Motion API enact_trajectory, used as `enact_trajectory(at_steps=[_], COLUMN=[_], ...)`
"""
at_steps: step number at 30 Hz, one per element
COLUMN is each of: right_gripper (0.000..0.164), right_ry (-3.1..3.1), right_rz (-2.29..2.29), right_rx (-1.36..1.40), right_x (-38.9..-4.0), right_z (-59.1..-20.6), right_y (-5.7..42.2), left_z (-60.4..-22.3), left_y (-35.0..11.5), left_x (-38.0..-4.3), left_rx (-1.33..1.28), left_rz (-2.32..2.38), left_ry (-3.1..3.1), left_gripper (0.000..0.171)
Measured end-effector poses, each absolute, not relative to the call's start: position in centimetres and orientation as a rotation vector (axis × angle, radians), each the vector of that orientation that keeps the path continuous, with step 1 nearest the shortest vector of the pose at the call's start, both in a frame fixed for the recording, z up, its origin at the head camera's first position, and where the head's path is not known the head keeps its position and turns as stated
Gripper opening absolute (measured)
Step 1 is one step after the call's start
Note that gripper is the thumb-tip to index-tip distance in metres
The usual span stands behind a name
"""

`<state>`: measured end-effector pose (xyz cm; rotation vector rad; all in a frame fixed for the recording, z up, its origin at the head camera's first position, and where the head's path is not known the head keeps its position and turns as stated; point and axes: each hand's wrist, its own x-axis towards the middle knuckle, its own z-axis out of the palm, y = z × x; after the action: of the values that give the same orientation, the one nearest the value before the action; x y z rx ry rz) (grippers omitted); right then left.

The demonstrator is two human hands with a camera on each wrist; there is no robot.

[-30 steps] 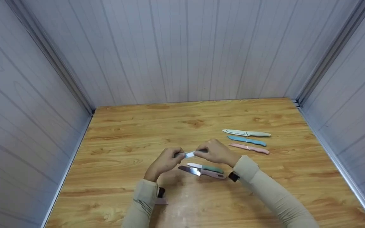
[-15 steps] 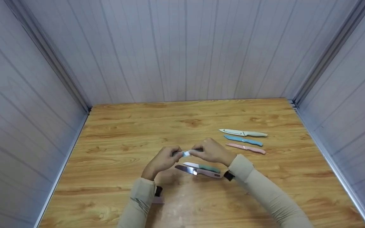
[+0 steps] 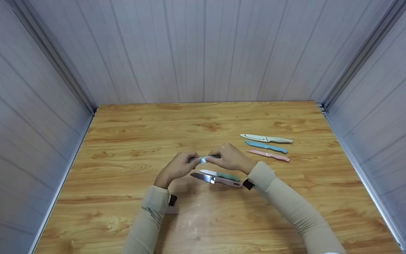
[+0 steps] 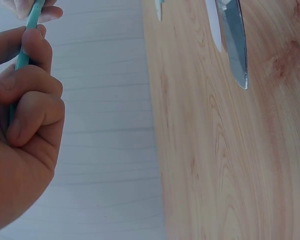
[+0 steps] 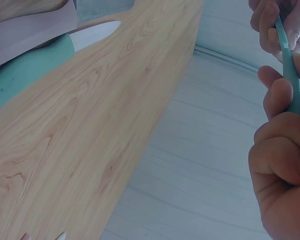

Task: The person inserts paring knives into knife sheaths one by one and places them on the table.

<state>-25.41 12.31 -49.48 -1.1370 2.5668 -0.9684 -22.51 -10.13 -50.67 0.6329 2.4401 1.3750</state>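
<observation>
Both hands hold one slim teal knife point(image 5: 291, 75) above the middle of the table. My left hand point(image 3: 179, 166) curls its fingers round the thinner end; in the left wrist view that hand point(image 4: 30, 110) hides much of it. My right hand point(image 3: 233, 157) grips the thicker handle end, its fingers wrapped round it. A short bluish-white stretch shows between the two hands. Just nearer than the hands lie a knife with a green handle point(image 3: 228, 176) and a white blade, and beside it a larger knife with a pinkish handle point(image 3: 228, 182) and shiny metal blade.
At right on the wooden table point(image 3: 125, 141) lie a white knife point(image 3: 278, 140), a blue knife point(image 3: 266, 146) and a pink knife point(image 3: 269, 155), side by side. A pinkish piece point(image 3: 172, 210) shows partly from under the left wrist. Pale panels point(image 3: 189, 53) enclose the table.
The hands have drawn slightly closer together, so less of the held knife shows between them. The whole head view has shifted a little; the lying knives stay in place on the table.
</observation>
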Motion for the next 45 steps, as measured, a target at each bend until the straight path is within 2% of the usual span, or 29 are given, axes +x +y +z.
enact_trajectory(at_steps=[17,33,45], right_gripper=[0.034,0.033,0.034], right_ry=[2.644,2.676,2.737], right_rz=[-0.923,-0.818,-0.771], right_rx=[-1.209,-1.167,-0.987], right_x=[-27.9,-25.6,-25.7], right_z=[-47.6,-48.9,-49.1], right_y=[11.2,12.1,14.9], left_z=[-48.8,-50.2,-50.9], left_y=[-10.8,-10.8,-14.7], left_x=[-25.3,-23.6,-22.4], left_rx=[0.699,0.685,0.489], left_rz=[1.371,1.354,1.328], left_ry=[2.513,2.461,2.473], left_gripper=[0.018,0.02,0.019])
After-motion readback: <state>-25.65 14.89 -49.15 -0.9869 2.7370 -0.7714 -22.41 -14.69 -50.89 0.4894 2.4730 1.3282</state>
